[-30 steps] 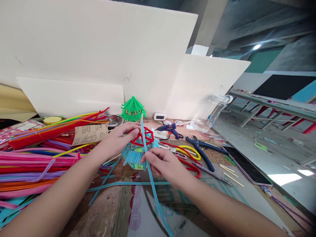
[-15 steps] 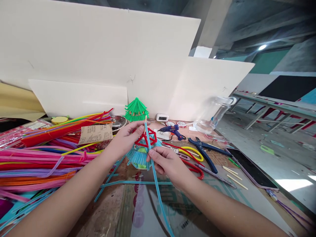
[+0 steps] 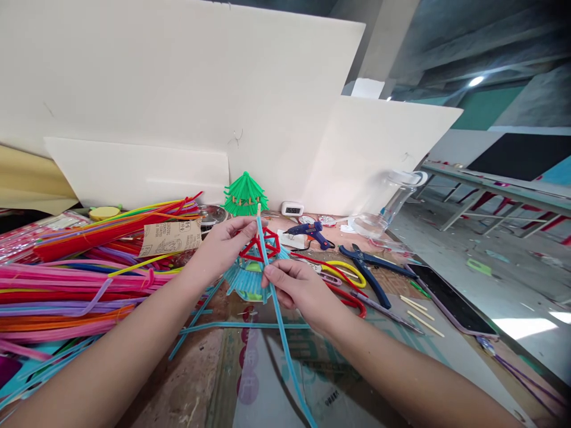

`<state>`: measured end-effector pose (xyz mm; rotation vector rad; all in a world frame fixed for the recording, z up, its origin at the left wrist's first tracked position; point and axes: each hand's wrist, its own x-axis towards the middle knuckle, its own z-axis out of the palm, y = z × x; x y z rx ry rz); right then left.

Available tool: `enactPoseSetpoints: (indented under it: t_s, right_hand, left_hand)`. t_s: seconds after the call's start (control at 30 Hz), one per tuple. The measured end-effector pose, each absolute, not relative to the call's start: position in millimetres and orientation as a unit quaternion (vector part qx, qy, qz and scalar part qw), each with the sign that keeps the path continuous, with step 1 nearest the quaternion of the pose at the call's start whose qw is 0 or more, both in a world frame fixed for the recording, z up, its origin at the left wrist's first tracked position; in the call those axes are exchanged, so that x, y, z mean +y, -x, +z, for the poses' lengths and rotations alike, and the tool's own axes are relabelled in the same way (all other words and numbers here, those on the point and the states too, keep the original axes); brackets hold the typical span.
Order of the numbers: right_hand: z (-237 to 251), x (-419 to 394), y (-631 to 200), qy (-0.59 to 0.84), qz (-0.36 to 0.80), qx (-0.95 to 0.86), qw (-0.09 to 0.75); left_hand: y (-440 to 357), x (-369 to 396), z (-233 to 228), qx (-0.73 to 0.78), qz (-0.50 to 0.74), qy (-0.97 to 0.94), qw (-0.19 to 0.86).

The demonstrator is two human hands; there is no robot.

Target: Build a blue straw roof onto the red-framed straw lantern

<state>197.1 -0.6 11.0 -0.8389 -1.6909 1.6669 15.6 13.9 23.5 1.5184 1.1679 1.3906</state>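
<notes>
Between the thumb and fingers of my left hand (image 3: 234, 241) is a thin wooden stick (image 3: 259, 208), its pale tip poking up past them. A long light-blue pipe cleaner (image 3: 284, 337) runs along the stick and trails down toward the front of the table. My right hand (image 3: 292, 286) pinches that pipe cleaner lower down. Just behind both hands stands a small model with a red frame (image 3: 273, 245) on top and a skirt of blue pipe cleaners (image 3: 238, 278); the hands partly hide it.
Bundles of coloured pipe cleaners (image 3: 89, 285) lie at left. A green pipe-cleaner roof (image 3: 245, 195) stands behind. To the right are a blue glue gun (image 3: 312, 230), cutting pliers (image 3: 363, 264), wooden sticks (image 3: 423, 322), a phone (image 3: 450, 297) and a clear jar (image 3: 386, 208).
The view has shifted slightly, so everything sits a little higher and more to the left. Both hands keep nearly the same hold on the stick and pipe cleaner.
</notes>
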Motion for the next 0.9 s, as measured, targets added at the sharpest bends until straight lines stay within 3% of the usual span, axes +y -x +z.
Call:
enactPoseSetpoints:
  t_s: [0.7, 0.8, 0.9]
  right_hand:
    - [5, 0, -192, 0.304, 0.683, -0.595, 0.294]
    - [8, 0, -196, 0.314, 0.651, -0.636, 0.271]
    - [20, 4, -206, 0.342, 0.519, -0.752, 0.22]
  left_hand:
    - [-16, 13, 26, 0.469, 0.538, -0.59, 0.378]
    - [-15, 13, 26, 0.47, 0.535, -0.594, 0.375]
    - [-15, 13, 27, 0.478, 0.535, -0.594, 0.363]
